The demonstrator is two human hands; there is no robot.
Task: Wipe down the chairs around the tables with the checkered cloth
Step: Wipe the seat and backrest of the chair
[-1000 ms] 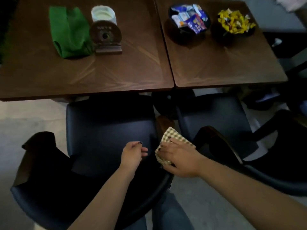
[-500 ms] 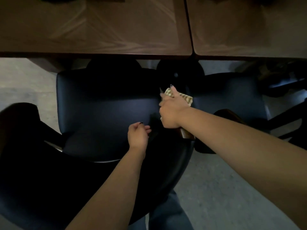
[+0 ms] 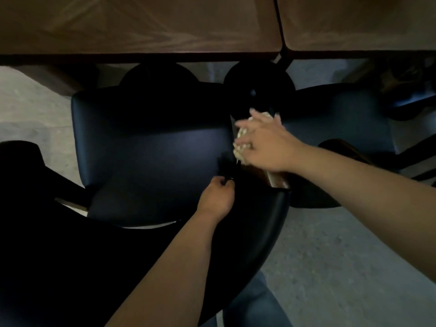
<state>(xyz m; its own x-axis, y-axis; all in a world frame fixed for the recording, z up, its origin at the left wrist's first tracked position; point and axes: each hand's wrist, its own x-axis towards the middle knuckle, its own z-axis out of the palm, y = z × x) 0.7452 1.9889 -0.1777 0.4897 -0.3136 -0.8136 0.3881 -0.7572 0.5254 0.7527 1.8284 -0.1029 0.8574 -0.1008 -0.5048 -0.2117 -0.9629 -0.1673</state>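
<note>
A dark blue padded chair (image 3: 151, 156) stands in front of me, pushed partly under the left wooden table (image 3: 141, 24). My right hand (image 3: 266, 147) lies with fingers spread on the beige checkered cloth (image 3: 241, 140), pressing it on the chair's right armrest (image 3: 278, 182), whose wooden end shows below my wrist. Motion blurs the hand and cloth. My left hand (image 3: 215, 199) rests with loosely curled fingers on the dark upholstery where the seat meets the backrest; I see nothing held in it.
A second dark chair (image 3: 342, 119) stands close on the right, under the right table (image 3: 354, 22). Round black table bases (image 3: 259, 83) sit on the grey floor between them. More dark chair legs show at the far right (image 3: 415, 161).
The view dropped and moved closer, so the things on the tabletops left the frame. My right hand slid the cloth forward along the armrest and spread its fingers. My left hand stayed put.
</note>
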